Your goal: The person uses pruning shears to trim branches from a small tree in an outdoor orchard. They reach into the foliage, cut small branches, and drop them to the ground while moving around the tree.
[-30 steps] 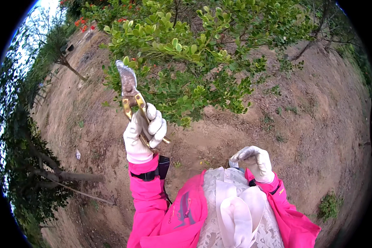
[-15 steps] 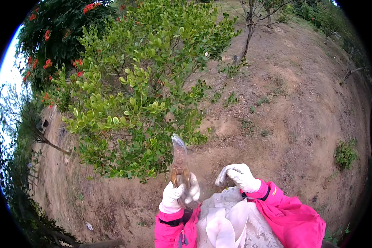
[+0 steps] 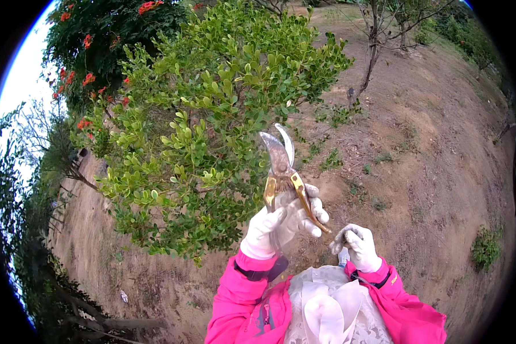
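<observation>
In a white glove, my left hand [image 3: 264, 232] is closed round a pair of pruning shears [image 3: 281, 163]. Their two curved blades point up and stand apart, and one rusty yellow handle slants out past my fingers. Right behind the blades is a leafy green bush [image 3: 206, 103]. My right hand [image 3: 359, 247], gloved in white with soiled fingertips, is curled lower down to the right. Its fingers are pinched together; whether anything small is between them is hidden.
A bare-branched small tree [image 3: 374, 49] grows on the dry brown slope [image 3: 430, 149]. Dark foliage with red flowers [image 3: 89, 78] fills the far left. A low green plant [image 3: 486, 249] sits at the right. My pale lace apron [image 3: 321, 304] hangs below my hands.
My left hand has risen and moved right with the shears, whose blades have spread apart. My right hand has shifted slightly right, fingers still curled. The view has turned a little.
</observation>
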Motion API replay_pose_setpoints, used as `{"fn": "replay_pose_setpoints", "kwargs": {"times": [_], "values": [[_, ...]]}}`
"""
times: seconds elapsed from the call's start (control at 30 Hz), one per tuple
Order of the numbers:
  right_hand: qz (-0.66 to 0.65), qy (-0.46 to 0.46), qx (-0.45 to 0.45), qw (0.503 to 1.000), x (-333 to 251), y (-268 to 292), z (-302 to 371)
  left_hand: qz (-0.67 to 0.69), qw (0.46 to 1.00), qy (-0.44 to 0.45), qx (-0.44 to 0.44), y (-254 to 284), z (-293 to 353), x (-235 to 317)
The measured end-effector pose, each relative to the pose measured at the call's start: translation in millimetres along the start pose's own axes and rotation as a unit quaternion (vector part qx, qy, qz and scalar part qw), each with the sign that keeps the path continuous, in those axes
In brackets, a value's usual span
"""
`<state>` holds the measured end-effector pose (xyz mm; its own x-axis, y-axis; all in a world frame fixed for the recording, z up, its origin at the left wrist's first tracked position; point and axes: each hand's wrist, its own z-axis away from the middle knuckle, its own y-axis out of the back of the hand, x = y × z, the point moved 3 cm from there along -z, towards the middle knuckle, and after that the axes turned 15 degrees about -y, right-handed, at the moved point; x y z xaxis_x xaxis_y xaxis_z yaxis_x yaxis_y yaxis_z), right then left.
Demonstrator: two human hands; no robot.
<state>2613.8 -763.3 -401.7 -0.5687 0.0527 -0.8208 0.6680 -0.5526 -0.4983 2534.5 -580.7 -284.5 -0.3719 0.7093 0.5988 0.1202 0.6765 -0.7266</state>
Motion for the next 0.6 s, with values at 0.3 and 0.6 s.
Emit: {"fn": "replay_pose_setpoints", "kwargs": {"times": [0.3,0.6], "values": [[-0.040,-0.001,0.001,0.999,-21,60,-26,0.028,0.993,-0.108,-0.048,7,-91,7],[-0.011,-0.017,-0.040,0.999,-50,69,-52,0.059,0.991,-0.121,0.001,7,-118,6]]}}
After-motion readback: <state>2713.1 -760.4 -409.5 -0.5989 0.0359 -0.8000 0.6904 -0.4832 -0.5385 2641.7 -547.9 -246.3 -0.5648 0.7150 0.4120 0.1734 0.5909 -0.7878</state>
